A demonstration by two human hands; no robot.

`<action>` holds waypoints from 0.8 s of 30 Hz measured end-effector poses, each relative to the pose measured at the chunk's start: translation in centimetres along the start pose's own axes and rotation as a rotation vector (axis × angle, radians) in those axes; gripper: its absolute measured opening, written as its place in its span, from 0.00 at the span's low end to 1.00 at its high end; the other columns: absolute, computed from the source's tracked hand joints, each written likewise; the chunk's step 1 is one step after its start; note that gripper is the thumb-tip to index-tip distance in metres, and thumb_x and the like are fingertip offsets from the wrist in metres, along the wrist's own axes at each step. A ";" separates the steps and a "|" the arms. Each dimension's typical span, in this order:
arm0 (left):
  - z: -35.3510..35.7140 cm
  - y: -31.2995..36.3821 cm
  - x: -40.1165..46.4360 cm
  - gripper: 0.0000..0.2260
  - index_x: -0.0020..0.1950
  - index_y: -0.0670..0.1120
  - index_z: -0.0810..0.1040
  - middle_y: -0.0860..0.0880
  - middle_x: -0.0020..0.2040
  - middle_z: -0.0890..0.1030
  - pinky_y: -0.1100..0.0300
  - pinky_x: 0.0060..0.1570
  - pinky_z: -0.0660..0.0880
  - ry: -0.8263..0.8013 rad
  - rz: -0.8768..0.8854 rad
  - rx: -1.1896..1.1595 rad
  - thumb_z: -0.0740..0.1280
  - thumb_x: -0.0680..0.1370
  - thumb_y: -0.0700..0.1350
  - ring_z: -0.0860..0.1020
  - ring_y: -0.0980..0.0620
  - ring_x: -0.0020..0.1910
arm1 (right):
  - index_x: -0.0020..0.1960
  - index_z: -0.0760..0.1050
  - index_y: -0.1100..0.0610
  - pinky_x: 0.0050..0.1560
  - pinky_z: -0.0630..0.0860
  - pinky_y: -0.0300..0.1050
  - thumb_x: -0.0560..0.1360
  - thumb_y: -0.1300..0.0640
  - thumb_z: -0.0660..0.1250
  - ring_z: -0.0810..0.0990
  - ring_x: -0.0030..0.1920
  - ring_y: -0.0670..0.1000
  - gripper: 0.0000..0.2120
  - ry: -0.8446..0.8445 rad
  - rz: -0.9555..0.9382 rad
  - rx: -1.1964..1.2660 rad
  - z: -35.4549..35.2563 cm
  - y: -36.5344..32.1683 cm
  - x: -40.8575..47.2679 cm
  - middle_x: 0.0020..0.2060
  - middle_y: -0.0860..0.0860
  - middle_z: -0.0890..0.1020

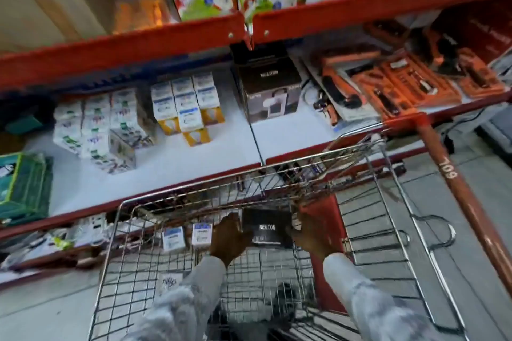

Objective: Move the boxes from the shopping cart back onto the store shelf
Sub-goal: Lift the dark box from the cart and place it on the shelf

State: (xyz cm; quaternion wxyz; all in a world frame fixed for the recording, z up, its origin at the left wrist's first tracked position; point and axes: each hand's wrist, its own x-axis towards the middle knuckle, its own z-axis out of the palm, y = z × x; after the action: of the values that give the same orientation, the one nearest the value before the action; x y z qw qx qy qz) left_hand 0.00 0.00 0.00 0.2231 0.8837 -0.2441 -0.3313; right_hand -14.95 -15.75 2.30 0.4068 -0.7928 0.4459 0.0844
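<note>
Both hands (pixel 227 238) (pixel 311 238) clasping matte black box (pixel 267 228), wire cart (pixel 388 219)

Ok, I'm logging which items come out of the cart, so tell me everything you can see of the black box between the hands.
The black box is a dark cardboard-looking carton with white lettering that reads roughly NEUTON on the face turned to the camera, and a paler ribbed band below it. It sits inside the wire shopping cart, near its far end. The left hand grips its left side and the right hand its right side. Whether it rests on the cart floor or is lifted cannot be told.
</note>
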 end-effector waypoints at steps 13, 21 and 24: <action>1.1 0.7 -0.8 0.11 0.50 0.47 0.85 0.49 0.46 0.86 0.57 0.44 0.76 -0.042 -0.298 -0.382 0.71 0.75 0.53 0.82 0.50 0.46 | 0.40 0.77 0.53 0.51 0.77 0.50 0.65 0.38 0.66 0.81 0.46 0.57 0.18 -0.237 0.334 0.413 2.3 3.6 2.4 0.46 0.57 0.83; -11.1 7.7 -8.1 0.04 0.41 0.51 0.82 0.50 0.40 0.86 0.58 0.33 0.78 0.178 -0.105 -0.499 0.72 0.76 0.47 0.84 0.49 0.38 | 0.42 0.81 0.57 0.34 0.75 0.35 0.79 0.47 0.62 0.80 0.28 0.45 0.17 -0.017 -0.024 0.363 -11.3 -6.5 -4.8 0.30 0.52 0.83; -15.6 11.5 -10.2 0.04 0.41 0.48 0.84 0.47 0.38 0.87 0.58 0.33 0.80 0.219 -0.058 -0.663 0.72 0.75 0.45 0.86 0.45 0.38 | 0.40 0.81 0.60 0.38 0.75 0.44 0.77 0.48 0.64 0.83 0.32 0.53 0.17 0.089 -0.152 0.345 -15.2 -9.5 -6.2 0.32 0.59 0.85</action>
State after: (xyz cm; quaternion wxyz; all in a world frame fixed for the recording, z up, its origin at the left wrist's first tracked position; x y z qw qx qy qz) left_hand 0.86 0.57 21.91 0.5133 0.8000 -0.0728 -0.3021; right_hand -14.71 -20.17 20.67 0.5217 -0.7457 0.4102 -0.0593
